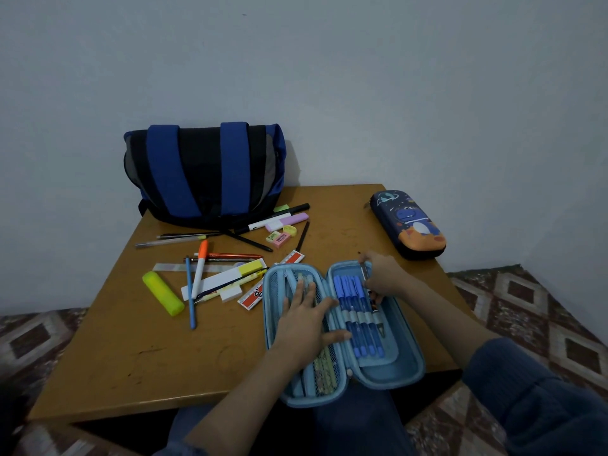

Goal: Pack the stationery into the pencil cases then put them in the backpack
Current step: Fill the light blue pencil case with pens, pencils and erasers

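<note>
My left hand (304, 319) lies flat, fingers spread, on the mesh half of the open light-blue pencil case (394, 373), hiding what sits beneath. My right hand (383, 274) curls over the far end of the blue pens (357, 311); I cannot tell whether it grips anything. Left of both hands, scattered stationery (230, 284) litters the wooden table (131, 357). Beyond the right hand lies a hard-shell printed case (408, 223); beyond the left, the soft blue-strapped backpack (204, 169).

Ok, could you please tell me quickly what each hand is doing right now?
Left hand: open, pressing flat on the mesh side of the open pencil case.
Right hand: fingers curled beside the blue pens; whether it holds anything cannot be told.
</note>
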The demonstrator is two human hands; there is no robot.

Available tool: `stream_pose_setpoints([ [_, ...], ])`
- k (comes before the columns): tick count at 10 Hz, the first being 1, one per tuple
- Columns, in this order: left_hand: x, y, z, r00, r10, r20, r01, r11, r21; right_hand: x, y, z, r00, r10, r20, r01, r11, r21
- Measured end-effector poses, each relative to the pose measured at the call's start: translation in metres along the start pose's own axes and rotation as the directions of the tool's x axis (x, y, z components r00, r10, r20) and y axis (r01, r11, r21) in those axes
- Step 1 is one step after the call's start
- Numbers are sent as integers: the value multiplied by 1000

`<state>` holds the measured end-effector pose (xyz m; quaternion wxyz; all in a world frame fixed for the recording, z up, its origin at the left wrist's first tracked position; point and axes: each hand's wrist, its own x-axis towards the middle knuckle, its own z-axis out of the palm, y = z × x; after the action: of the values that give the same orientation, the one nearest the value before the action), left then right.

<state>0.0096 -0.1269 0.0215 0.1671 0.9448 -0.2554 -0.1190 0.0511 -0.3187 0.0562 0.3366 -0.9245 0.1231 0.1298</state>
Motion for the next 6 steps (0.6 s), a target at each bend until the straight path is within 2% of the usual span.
stream_pose_setpoints([
  [2, 1, 0, 0, 1000, 2, -3, -2, 1000, -2, -2, 3, 2, 1000, -5, -7, 5, 999, -39],
  [4, 1, 0, 1, 1000, 5, 1, -5, 1000, -7, -12, 9, 5, 997, 11, 71, -11, 1000, -6],
  [6, 1, 0, 1, 1000, 3, 4, -3, 1000, -2, -19, 9, 3, 997, 5, 75, -2, 999, -37],
])
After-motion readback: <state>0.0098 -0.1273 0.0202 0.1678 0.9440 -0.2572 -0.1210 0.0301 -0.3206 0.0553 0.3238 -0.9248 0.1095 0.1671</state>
